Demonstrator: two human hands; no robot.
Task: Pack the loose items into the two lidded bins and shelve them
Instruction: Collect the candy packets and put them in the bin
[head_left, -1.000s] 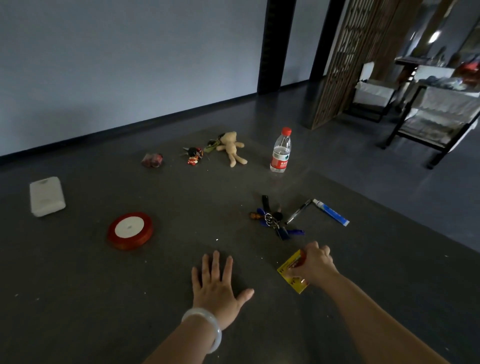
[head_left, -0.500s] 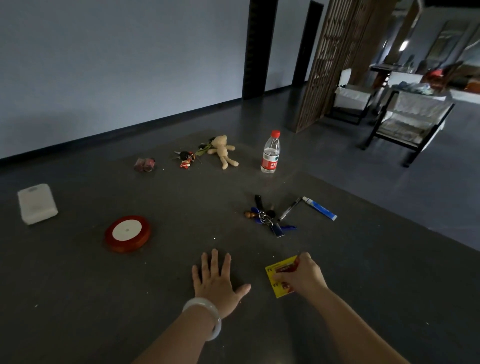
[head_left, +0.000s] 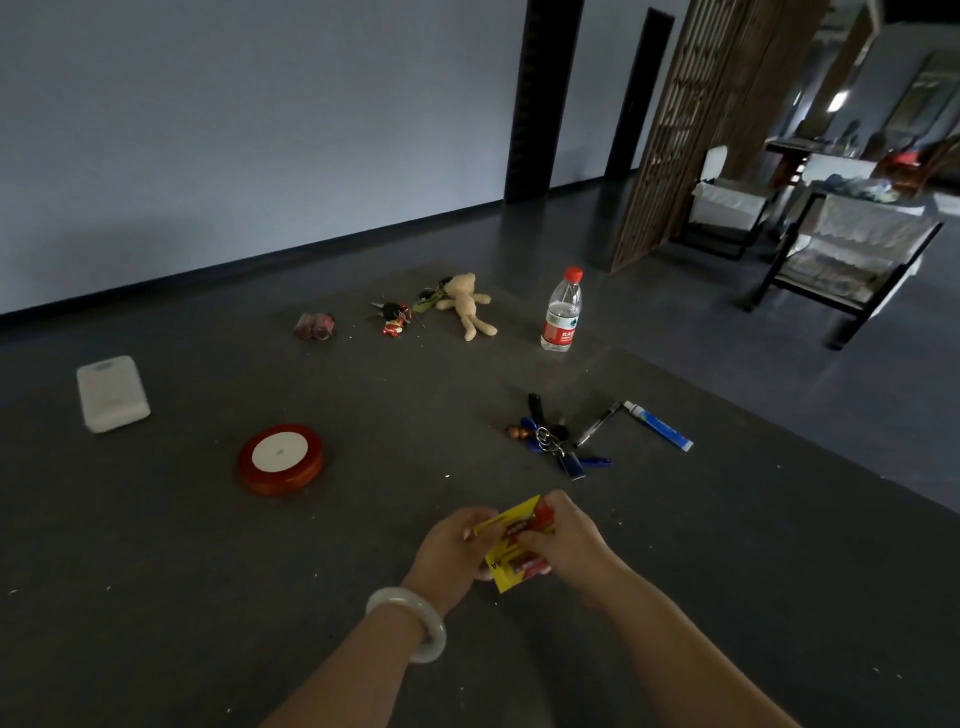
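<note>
The fingers of the left hand (head_left: 449, 551) and of the right hand (head_left: 569, 540) both pinch the yellow battery pack (head_left: 500, 566), held over the near part of the dark mat (head_left: 389, 405). Farther in lie a key bunch (head_left: 550, 441) and, to the left, a red ribbon roll (head_left: 280, 460).

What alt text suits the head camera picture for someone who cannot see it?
The left hand and right hand grip a yellow battery pack over a dark mat. Scattered beyond are a red ribbon spool, white box, key bunch, pen, blue tube, plush bear and upright water bottle.
</note>
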